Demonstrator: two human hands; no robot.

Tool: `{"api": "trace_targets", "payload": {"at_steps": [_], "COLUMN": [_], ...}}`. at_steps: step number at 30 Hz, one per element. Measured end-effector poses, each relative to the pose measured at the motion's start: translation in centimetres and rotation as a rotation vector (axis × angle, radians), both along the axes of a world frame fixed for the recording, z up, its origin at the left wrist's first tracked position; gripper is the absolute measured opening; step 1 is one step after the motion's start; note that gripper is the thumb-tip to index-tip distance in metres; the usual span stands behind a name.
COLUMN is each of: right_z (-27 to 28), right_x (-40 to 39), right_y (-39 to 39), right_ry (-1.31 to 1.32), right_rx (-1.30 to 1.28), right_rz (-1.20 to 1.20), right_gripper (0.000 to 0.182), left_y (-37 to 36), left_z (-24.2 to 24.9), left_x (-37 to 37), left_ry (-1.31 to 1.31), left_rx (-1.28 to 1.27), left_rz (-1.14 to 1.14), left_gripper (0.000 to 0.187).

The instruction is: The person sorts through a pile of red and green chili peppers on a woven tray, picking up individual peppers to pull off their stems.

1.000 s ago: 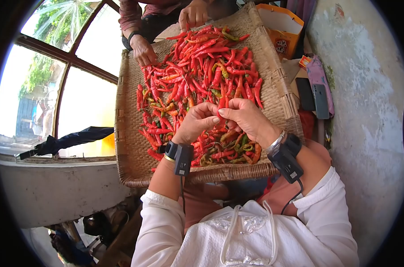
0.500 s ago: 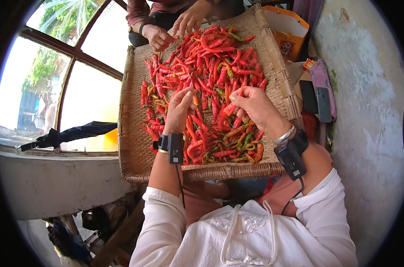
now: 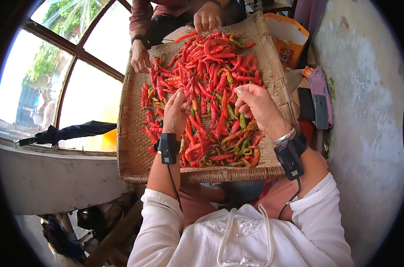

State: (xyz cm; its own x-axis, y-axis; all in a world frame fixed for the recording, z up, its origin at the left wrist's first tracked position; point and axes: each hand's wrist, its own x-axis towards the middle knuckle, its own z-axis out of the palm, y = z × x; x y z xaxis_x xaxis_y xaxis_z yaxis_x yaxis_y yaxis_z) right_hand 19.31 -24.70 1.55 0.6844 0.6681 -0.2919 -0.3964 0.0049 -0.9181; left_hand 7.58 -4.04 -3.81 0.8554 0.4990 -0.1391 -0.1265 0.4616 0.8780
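Observation:
Red chili peppers [image 3: 211,84], with some green and orange ones among them, lie heaped on a woven tray [image 3: 273,153]. Over the left part of the heap is my left hand [image 3: 177,111], its thumb and fingertips drawn together in a pinch. My right hand [image 3: 255,104] hovers above the right part of the heap, also pinching. Whether a small stem sits between the fingers of either hand I cannot make out. A large red chili [image 3: 221,125] lies on the pile between my hands.
Across the tray, another person's hand [image 3: 207,18] is by a long red chili, and their other hand [image 3: 140,58] rests at the tray's left rim. A folded umbrella [image 3: 77,132] lies on the windowsill. Two phones [image 3: 320,111] and an orange box [image 3: 287,38] are at right.
The red chili that was in my right hand's fingers is no longer there. My right hand has shifted slightly right. The other person's hands have moved apart.

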Motion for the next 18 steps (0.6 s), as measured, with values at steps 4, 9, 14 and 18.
{"api": "trace_targets", "payload": {"at_steps": [4,9,14,18], "right_z": [-0.1,0.0,-0.7,-0.6], "right_x": [-0.3,-0.3,-0.2,-0.1], "right_y": [0.1,-0.1,-0.4,-0.3], "right_ry": [-0.023,0.010,0.011,-0.006], "right_rx": [0.018,0.032,0.032,0.042], "right_rz": [0.001,-0.006,0.067,0.092], "right_gripper": [0.018,0.016,0.016,0.017], "left_y": [-1.6,-5.7,-3.5,0.2], "left_z": [-1.6,0.1,0.2,0.3], "left_x": [-0.1,0.8,0.6,-0.8], "left_ry": [0.467,0.702,0.684,0.495], "left_rx": [0.710,1.460,0.958,0.452], "left_rz": [-0.161,-0.631,-0.612,-0.365], "left_gripper": [0.032,0.026,0.025,0.024]}}
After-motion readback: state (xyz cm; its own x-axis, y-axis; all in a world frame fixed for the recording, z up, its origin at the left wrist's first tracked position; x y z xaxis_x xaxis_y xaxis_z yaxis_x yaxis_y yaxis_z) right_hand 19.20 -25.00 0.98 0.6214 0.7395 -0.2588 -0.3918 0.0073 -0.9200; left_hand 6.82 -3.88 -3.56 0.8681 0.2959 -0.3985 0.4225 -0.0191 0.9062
